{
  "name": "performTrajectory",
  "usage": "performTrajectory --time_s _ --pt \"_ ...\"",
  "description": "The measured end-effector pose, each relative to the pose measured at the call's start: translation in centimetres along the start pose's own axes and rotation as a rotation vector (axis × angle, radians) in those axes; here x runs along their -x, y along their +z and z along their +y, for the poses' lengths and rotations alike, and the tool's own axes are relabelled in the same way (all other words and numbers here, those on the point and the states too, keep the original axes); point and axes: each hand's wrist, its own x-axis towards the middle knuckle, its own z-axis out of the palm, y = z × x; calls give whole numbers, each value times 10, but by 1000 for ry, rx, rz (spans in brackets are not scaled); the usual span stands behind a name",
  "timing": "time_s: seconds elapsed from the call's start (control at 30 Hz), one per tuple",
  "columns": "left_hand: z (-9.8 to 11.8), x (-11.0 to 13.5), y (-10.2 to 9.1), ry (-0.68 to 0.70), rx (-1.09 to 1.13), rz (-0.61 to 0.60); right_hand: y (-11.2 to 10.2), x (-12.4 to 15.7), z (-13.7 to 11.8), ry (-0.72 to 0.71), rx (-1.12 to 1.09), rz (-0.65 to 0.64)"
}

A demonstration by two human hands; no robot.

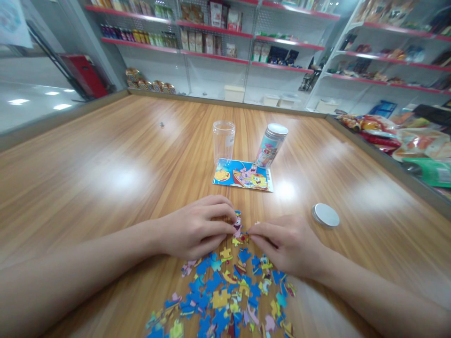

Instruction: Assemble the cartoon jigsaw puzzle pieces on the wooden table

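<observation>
My left hand [202,225] has its thumb and fingers bent together at the left edge of a small joined strip of jigsaw puzzle pieces [237,223], steadying it on the table. On the strip's other side my right hand [291,241] is closed in a pinch at a small red-and-yellow puzzle piece [244,239], partly covered by the fingertips. Below both hands spreads a heap of loose puzzle pieces [220,299], mostly blue with yellow and pink ones. A cartoon reference picture [243,175] lies flat beyond the hands.
A clear plastic jar [223,141] stands behind the picture's left end. At its right end is a printed canister [271,146] with a silver lid. A loose silver lid [326,215] lies right of my right hand. Bagged snacks [380,131] line the wooden table's [105,188] right side.
</observation>
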Motion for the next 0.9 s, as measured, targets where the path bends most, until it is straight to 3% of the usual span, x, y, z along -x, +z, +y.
performTrajectory --time_s 0.9 --pt "4 -5 -5 -35 39 2 4 0 0 97 -1 -16"
